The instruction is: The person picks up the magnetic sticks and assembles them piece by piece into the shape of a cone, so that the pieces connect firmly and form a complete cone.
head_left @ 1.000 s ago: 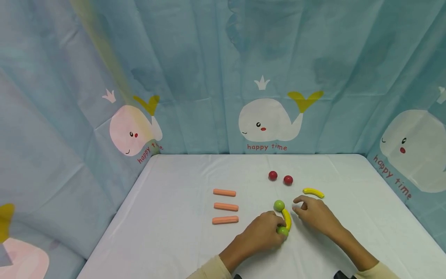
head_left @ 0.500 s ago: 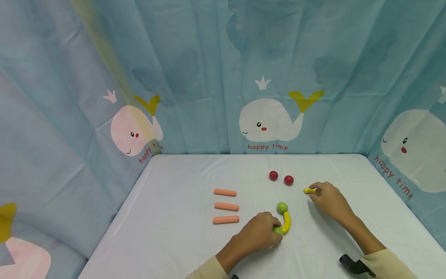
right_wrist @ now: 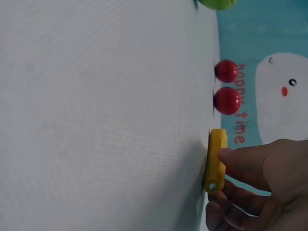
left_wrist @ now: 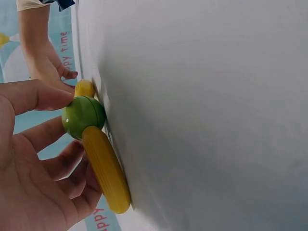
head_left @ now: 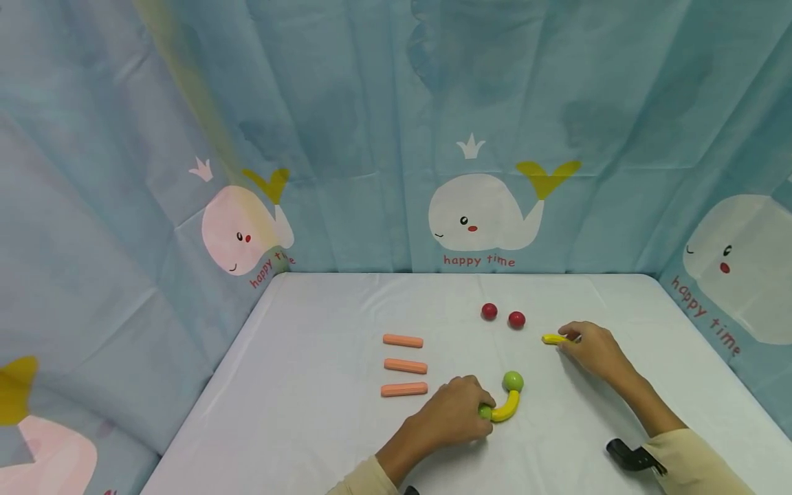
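Note:
My left hand pinches a green ball low over the white table. Joined to that ball, a yellow curved stick bends round to a second green ball. Another yellow stick lies on the near side of the pinched ball, under my palm in the left wrist view; the back of the hand hides it in the head view. Over at the right, my right hand pinches a separate yellow curved stick between thumb and fingers, close to the tabletop; a small pale spot shows at its near end.
Two red balls sit farther back, left of the right hand. Three orange sticks lie in a column to the left. A blue whale-print curtain borders the white table at the back and sides.
My right hand has moved right and away from me, and now pinches the separate yellow stick. My left hand has drawn its ball leftward, and the joined stick and far ball have swung round.

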